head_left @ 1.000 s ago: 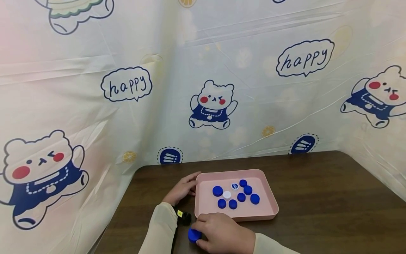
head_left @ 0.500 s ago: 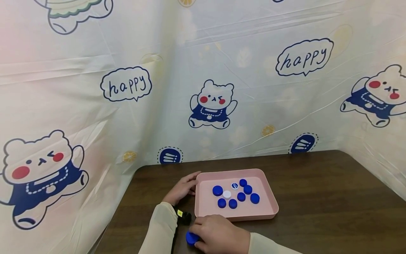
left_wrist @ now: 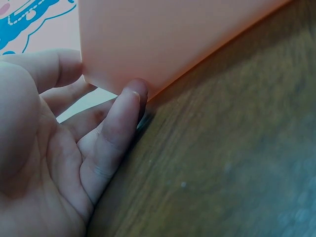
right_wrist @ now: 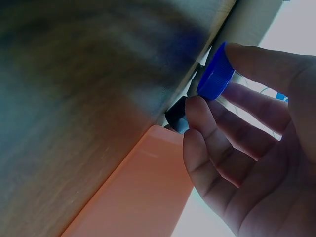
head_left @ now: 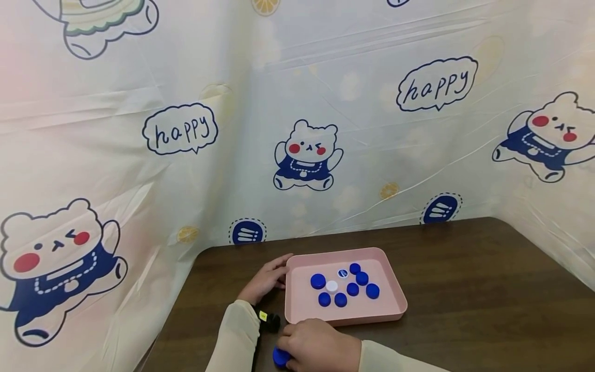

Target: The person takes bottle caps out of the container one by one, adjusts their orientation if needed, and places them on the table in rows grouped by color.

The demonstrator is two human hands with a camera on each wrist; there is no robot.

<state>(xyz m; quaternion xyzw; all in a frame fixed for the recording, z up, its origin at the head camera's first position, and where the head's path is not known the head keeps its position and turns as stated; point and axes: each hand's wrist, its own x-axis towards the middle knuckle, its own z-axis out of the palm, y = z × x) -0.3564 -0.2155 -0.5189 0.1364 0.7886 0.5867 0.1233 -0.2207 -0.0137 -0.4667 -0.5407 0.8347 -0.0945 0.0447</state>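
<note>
A blue bottle cap (head_left: 281, 357) is pinched between the thumb and fingertips of my right hand (head_left: 321, 345), in front of the tray's near left corner. Its ribbed side shows on the cap (right_wrist: 216, 76) in the right wrist view. My left hand (head_left: 264, 280) rests against the outer left wall of the pink tray (head_left: 302, 313), its fingers touching the wall (left_wrist: 163, 39) in the left wrist view. Inside the tray lie several blue caps, among them a larger one (head_left: 318, 281), plus a white cap (head_left: 331, 287) and a white cap with a blue print (head_left: 342, 274).
The tray stands on a dark brown wooden table (head_left: 465, 289). A black device with a yellow label (head_left: 268, 320) is at the left wrist, close to the right hand. A printed curtain (head_left: 362, 103) hangs behind the table and along both sides.
My right hand has drawn the blue bottle cap slightly toward me and to the left. The left hand and the caps in the tray stay as they were; the head view has shifted slightly.
</note>
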